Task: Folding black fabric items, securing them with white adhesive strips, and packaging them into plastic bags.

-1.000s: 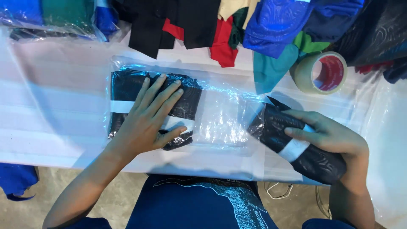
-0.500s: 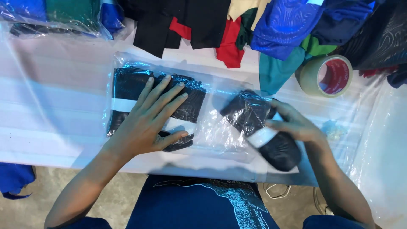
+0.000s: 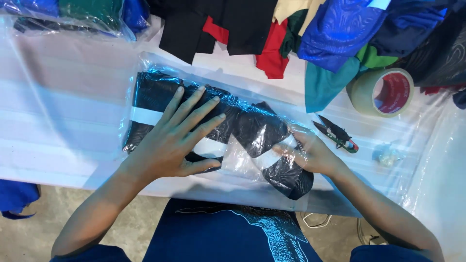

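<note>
A clear plastic bag (image 3: 252,92) lies on the white table (image 3: 58,121). Inside it at the left sits a folded black garment with a white band (image 3: 150,104). My left hand (image 3: 177,138) presses flat on that garment through the plastic, fingers spread. A second folded black garment with a white band (image 3: 264,133) is most of the way inside the bag's right opening, tilted. My right hand (image 3: 310,153) grips its near end, partly under the plastic.
A roll of tape with a red core (image 3: 383,91) stands at the right. Small thread snips (image 3: 337,134) lie beside my right hand. Piled coloured garments (image 3: 335,34) line the far edge, bagged clothes (image 3: 73,14) at the far left.
My right hand has carried the second black garment leftward from outside the bag into its opening, uncovering the snips. My left hand has stayed flat on the first garment.
</note>
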